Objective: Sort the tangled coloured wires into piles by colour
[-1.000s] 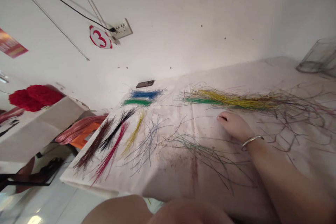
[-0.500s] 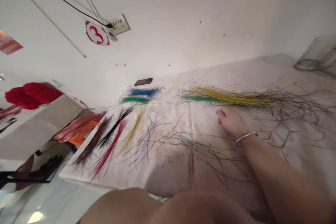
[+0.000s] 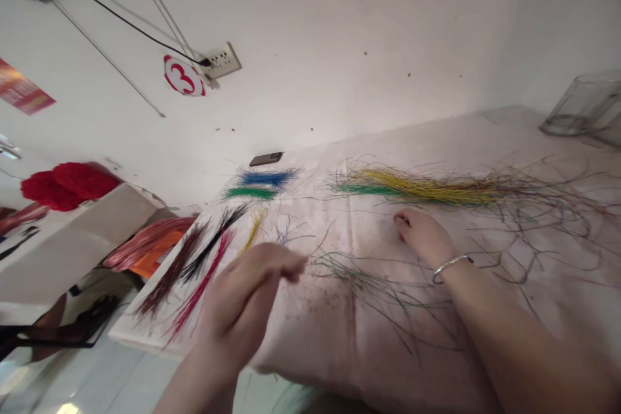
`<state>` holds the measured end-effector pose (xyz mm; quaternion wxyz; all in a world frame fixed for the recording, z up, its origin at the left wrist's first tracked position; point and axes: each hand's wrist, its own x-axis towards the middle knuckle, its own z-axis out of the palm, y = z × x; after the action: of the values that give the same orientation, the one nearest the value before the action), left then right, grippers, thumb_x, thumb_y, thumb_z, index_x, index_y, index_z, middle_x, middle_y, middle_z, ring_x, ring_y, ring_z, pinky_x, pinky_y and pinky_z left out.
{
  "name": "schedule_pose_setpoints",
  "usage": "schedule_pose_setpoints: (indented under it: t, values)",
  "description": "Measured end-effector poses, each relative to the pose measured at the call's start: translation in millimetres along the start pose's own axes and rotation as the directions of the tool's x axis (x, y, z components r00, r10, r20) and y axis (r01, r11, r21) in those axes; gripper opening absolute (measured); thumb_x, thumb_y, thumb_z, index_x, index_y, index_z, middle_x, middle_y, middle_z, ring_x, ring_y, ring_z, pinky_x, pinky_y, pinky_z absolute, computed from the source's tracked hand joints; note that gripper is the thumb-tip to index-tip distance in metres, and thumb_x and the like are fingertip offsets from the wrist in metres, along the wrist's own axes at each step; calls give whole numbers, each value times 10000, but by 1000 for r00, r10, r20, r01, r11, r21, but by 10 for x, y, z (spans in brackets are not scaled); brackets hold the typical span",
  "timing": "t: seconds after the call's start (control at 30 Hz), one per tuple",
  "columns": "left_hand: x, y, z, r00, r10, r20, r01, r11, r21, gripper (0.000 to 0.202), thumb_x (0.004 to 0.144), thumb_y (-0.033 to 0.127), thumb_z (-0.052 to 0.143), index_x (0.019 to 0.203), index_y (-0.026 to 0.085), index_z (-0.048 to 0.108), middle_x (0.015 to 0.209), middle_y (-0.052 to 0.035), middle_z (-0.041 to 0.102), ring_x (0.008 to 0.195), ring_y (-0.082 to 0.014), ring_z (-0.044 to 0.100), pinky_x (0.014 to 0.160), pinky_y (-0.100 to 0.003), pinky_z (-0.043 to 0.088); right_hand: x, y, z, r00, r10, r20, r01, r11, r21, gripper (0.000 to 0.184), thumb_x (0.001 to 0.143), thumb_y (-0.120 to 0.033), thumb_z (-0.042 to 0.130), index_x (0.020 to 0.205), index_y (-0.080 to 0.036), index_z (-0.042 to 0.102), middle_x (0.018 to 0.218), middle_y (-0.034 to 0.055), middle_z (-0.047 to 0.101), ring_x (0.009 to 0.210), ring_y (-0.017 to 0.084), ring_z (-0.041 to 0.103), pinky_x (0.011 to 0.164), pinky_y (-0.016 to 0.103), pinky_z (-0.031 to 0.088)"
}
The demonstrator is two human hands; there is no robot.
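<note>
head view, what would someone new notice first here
The long yellow and green bundle of thin strands runs across the stained white cloth on the table, in the upper right of the view. At the lower left, a dark red bunch and a black bunch lie beside the blurred left hand, while the right hand wears a silver bangle and rests below the long bundle. A red-ringed number 3 sign stands out on the wall.

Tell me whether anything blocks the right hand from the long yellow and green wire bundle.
Nothing visible blocks it. The right hand rests on the cloth, and the long yellow and green wire bundle lies just ahead of its fingers, with only cloth and perhaps a few thin stray strands between them.
</note>
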<state>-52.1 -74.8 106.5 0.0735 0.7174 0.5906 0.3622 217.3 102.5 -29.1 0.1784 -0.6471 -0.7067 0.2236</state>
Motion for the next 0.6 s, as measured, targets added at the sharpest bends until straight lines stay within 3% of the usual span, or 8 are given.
schedule_pose_setpoints:
  t: [0.1, 0.13, 0.23, 0.47, 0.6]
  values:
    - [203, -449, 319, 972, -128, 197, 72, 961, 268, 223, 875, 252, 497, 998, 222, 681, 938, -47, 687, 881, -209, 626, 790, -340, 490, -7, 4, 13, 1000, -15, -3, 15, 1000, 5, 257, 875, -259, 411, 939, -185, 649, 848, 80, 699, 791, 186, 608, 621, 266, 352]
    - [221, -600, 406, 954, -188, 235, 86, 919, 384, 202, 847, 248, 537, 977, 206, 686, 957, -59, 684, 914, -228, 615, 828, -361, 470, -12, 1, 14, 1000, -15, -3, 15, 1000, 9, 255, 868, -250, 416, 953, -185, 648, 869, 82, 702, 810, 189, 612, 632, 265, 359]
    - [171, -907, 577, 925, -243, 293, 60, 853, 518, 175, 818, 274, 596, 944, 194, 687, 951, -73, 663, 946, -246, 589, 847, -358, 440, -27, -9, 15, 1000, 9, 7, -9, 1000, 14, 276, 868, -254, 408, 1002, -188, 640, 912, 81, 706, 835, 196, 620, 642, 269, 372]
    - [171, -973, 661, 872, -355, 337, 101, 804, 586, 74, 788, 220, 587, 792, 177, 648, 837, -62, 640, 856, -226, 587, 737, -311, 402, -19, 17, 43, 1000, -7, 21, 7, 1000, 10, 297, 867, -309, 416, 1027, -193, 637, 977, 85, 707, 899, 218, 624, 662, 282, 389]
    - [204, -1014, 658, 871, -357, 339, 101, 803, 587, 111, 795, 217, 559, 716, 177, 627, 774, -45, 635, 771, -198, 587, 657, -287, 372, -12, 41, 59, 999, -19, 25, 18, 1000, 21, 301, 866, -319, 418, 1025, -195, 641, 1034, 80, 701, 910, 220, 625, 678, 286, 397]
